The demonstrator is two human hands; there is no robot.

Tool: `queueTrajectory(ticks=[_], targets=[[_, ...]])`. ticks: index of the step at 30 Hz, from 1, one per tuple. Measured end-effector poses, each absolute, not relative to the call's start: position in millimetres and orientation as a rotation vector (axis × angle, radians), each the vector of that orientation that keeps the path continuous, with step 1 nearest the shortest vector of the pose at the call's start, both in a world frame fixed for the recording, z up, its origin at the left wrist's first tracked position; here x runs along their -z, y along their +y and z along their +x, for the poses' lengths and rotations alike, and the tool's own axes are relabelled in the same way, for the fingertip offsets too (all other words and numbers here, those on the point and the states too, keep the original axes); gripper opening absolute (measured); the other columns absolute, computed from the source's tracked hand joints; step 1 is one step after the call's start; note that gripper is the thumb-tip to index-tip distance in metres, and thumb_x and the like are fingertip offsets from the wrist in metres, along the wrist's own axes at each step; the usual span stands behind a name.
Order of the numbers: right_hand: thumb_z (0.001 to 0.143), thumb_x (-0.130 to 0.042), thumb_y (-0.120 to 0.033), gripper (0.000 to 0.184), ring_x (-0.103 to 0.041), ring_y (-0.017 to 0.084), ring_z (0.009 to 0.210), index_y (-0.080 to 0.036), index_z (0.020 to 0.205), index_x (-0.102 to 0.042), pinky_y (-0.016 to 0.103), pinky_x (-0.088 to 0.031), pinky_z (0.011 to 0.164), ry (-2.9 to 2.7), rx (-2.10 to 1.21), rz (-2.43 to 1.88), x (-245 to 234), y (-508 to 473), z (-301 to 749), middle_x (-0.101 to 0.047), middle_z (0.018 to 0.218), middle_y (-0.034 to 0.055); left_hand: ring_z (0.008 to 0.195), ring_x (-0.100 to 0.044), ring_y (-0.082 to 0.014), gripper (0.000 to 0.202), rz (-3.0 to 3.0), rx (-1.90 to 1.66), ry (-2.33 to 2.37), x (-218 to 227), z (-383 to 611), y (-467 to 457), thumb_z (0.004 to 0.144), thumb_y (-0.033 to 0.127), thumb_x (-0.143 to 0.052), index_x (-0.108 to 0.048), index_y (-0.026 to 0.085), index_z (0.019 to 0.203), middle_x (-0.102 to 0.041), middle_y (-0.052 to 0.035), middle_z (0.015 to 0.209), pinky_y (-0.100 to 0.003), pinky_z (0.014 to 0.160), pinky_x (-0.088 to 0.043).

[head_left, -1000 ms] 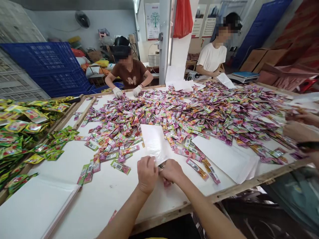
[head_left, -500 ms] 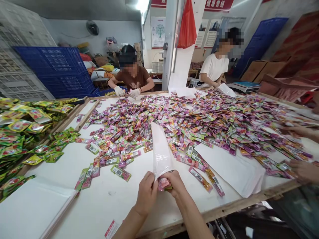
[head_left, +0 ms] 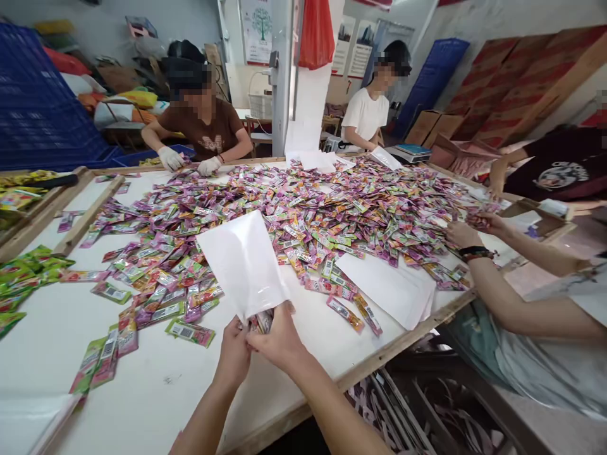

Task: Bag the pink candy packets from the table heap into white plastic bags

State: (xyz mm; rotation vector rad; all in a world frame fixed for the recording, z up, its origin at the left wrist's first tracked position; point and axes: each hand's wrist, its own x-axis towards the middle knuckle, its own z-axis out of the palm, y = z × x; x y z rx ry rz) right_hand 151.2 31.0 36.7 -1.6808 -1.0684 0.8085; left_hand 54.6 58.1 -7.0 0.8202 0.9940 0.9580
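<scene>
The left hand (head_left: 232,354) and right hand (head_left: 277,338) sit close together, their fingers pinching the gathered mouth of a translucent white plastic bag (head_left: 241,262), which tilts up and away from them. Small foil sachets (head_left: 262,322) bunch at the bag's mouth, just above the right hand. Ahead of the hands, a broad heap of pink-and-purple sachets (head_left: 303,215) covers the white table (head_left: 156,392). A flat white sheet (head_left: 384,291) lies to the right of the hands, partly under loose sachets.
</scene>
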Motion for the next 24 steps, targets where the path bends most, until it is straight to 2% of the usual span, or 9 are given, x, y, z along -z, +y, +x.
queueTrajectory(ticks=[3,5,7,9,11,13,17,20,24], targets=[[0.067,-0.059,-0.022,0.033,-0.055,0.023,0.095,-0.016,0.1,-0.06,0.036,-0.043,0.091,-1.208,-0.536,-1.819,-25.5,27.3,155.4,-0.062,0.097,0.0084,0.052,-0.047,-0.0091,0.028,0.729,-0.915,0.985,14.0,60.2,39.2,0.068,0.027,-0.068,-0.063,0.016,0.093,-0.06,0.0036,0.064,-0.02,0.05,-0.035],[0.076,-0.053,-0.024,0.026,-0.054,0.025,0.097,-0.017,0.098,-0.062,0.039,-0.04,0.094,-1.26,-0.451,-1.93,-21.9,27.7,160.1,-0.062,0.098,0.0101,0.057,-0.048,-0.0096,0.027,0.718,-0.892,0.981,12.2,64.8,26.4,0.074,0.032,-0.065,-0.063,0.017,0.096,-0.062,0.0019,0.069,-0.02,0.053,-0.036],[0.078,-0.051,-0.025,0.025,-0.052,0.027,0.103,-0.017,0.099,-0.062,0.04,-0.039,0.095,-1.296,-0.507,-2.032,-22.9,27.4,163.0,-0.06,0.103,0.0116,0.058,-0.048,-0.0094,0.03,0.683,-0.863,0.999,7.8,67.6,20.4,0.078,0.034,-0.062,-0.062,0.017,0.103,-0.063,0.0006,0.071,-0.02,0.053,-0.036],[0.076,-0.057,-0.029,0.027,-0.053,0.027,0.101,-0.017,0.1,-0.06,0.038,-0.044,0.089,-1.32,-0.696,-2.033,-26.2,22.9,163.7,-0.06,0.101,0.0112,0.058,-0.048,-0.0094,0.04,0.636,-0.851,1.029,2.1,66.4,21.7,0.078,0.035,-0.063,-0.057,0.019,0.114,-0.064,-0.0008,0.077,-0.02,0.052,-0.036],[0.072,-0.064,-0.033,0.037,-0.054,0.026,0.101,-0.018,0.106,-0.057,0.036,-0.046,0.086,-1.378,-0.807,-1.932,-27.3,13.8,163.4,-0.059,0.103,0.0101,0.06,-0.051,-0.0104,0.051,0.642,-0.889,1.015,-4.4,62.3,25.5,0.078,0.038,-0.063,-0.05,0.023,0.125,-0.066,-0.003,0.086,-0.021,0.053,-0.037],[0.077,-0.061,-0.037,0.042,-0.051,0.026,0.109,-0.021,0.115,-0.053,0.037,-0.044,0.092,-1.488,-0.719,-1.809,-23.0,4.0,164.3,-0.056,0.112,0.0101,0.064,-0.054,-0.0119,0.056,0.696,-0.904,0.957,-10.0,59.4,26.4,0.079,0.039,-0.061,-0.045,0.024,0.131,-0.066,-0.0046,0.092,-0.022,0.055,-0.04],[0.09,-0.041,-0.034,0.037,-0.046,0.029,0.117,-0.022,0.123,-0.05,0.045,-0.04,0.099,-1.469,-0.394,-1.834,-4.3,-7.1,172.0,-0.048,0.124,0.0144,0.057,-0.051,-0.011,0.065,0.751,-0.788,0.941,-14.7,65.4,15.2,0.074,0.032,-0.061,-0.041,0.021,0.135,-0.064,-0.0022,0.081,-0.024,0.056,-0.042],[0.091,-0.04,-0.036,0.04,-0.047,0.03,0.116,-0.021,0.127,-0.048,0.045,-0.043,0.096,-1.413,-0.343,-1.916,3.8,-17.4,173.9,-0.048,0.123,0.0153,0.052,-0.046,-0.0095,0.065,0.696,-0.776,0.94,-13.6,70.0,6.6,0.074,0.034,-0.059,-0.04,0.021,0.135,-0.061,0.0003,0.073,-0.023,0.051,-0.037],[0.09,-0.044,-0.029,0.043,-0.049,0.027,0.117,-0.031,0.132,-0.047,0.04,-0.044,0.096,-1.748,-0.338,-1.851,8.0,-34.6,164.2,-0.049,0.128,0.0107,0.054,-0.05,-0.0124,0.047,0.618,-0.754,1.002,-4.6,64.1,1.3,0.07,0.03,-0.057,-0.055,0.016,0.115,-0.06,-0.0009,0.069,-0.023,0.05,-0.037]])
